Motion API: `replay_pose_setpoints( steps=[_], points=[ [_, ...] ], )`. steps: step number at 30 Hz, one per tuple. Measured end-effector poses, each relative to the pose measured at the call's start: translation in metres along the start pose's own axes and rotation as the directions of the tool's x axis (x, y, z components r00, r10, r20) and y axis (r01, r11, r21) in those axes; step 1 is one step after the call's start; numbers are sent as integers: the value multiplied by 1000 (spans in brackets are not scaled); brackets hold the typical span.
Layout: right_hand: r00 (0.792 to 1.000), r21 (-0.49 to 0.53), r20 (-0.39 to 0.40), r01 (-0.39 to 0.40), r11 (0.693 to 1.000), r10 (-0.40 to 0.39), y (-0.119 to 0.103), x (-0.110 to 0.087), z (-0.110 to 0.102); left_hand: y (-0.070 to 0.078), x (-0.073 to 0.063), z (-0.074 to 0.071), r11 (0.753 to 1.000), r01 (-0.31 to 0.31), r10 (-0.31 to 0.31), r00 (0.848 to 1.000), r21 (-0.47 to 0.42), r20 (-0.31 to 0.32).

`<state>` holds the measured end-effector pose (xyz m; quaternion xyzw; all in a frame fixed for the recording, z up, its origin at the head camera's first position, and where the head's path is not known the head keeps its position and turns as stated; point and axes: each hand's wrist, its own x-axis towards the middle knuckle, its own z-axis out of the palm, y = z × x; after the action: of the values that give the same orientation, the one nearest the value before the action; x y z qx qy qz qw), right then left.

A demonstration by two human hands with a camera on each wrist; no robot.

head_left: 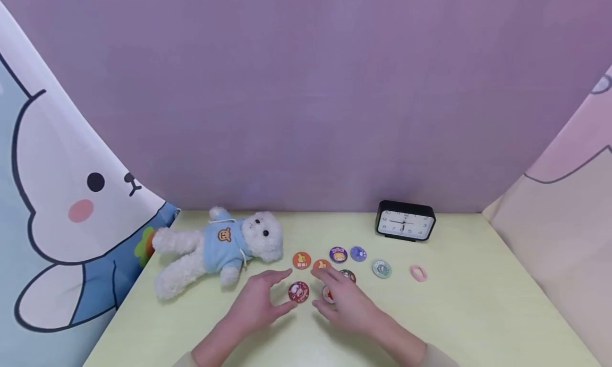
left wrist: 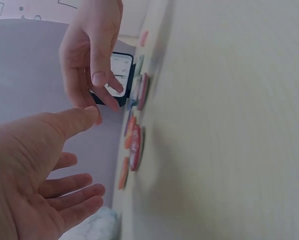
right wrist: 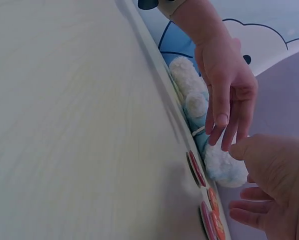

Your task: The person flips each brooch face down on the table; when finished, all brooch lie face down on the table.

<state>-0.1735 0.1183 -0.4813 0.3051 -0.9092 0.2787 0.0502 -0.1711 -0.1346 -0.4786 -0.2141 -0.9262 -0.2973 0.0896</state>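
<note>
Several round button badges lie flat on the table, among them a dark red badge (head_left: 298, 292) between the two hands and an orange badge (head_left: 302, 260) just beyond it. My left hand (head_left: 255, 303) hovers to the left of the red badge, fingers spread and holding nothing. Above the badges to the right is my right hand (head_left: 351, 306), also empty. It partly covers a second orange badge (head_left: 320, 264), a white-and-red badge (head_left: 327, 295) and a dark badge (head_left: 350, 275). Both wrist views show the hands raised off the tabletop with relaxed fingers.
A white plush bear (head_left: 224, 247) in a blue hoodie lies at the left. Purple (head_left: 338, 254), violet (head_left: 358, 253) and green (head_left: 381, 269) badges sit farther right, near a pink hair tie (head_left: 418, 273). A black alarm clock (head_left: 405, 221) stands at the back.
</note>
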Motion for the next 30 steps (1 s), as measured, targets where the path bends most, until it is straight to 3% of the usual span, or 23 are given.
replay_pose_setpoints(
  steps=[11, 14, 17, 23, 30],
  points=[
    [998, -159, 55, 0, 987, 9, -9, 16, 17, -11, 9, 14, 999, 51, -49, 993, -15, 104],
    [997, -204, 71, -12, 979, 27, -8, 19, 20, -13, 11, 17, 995, 87, -82, 990, -40, 113],
    [996, -232, 82, -14, 973, 34, -5, 22, 24, -14, 12, 22, 995, 86, -80, 990, -46, 116],
    [996, -225, 86, -9, 974, 29, -2, 25, 29, -11, 15, 28, 998, 35, -31, 995, -45, 98],
    [998, -147, 55, -8, 989, 16, 2, 31, 32, -10, 20, 29, 994, 27, -20, 998, -103, 67]
  ],
)
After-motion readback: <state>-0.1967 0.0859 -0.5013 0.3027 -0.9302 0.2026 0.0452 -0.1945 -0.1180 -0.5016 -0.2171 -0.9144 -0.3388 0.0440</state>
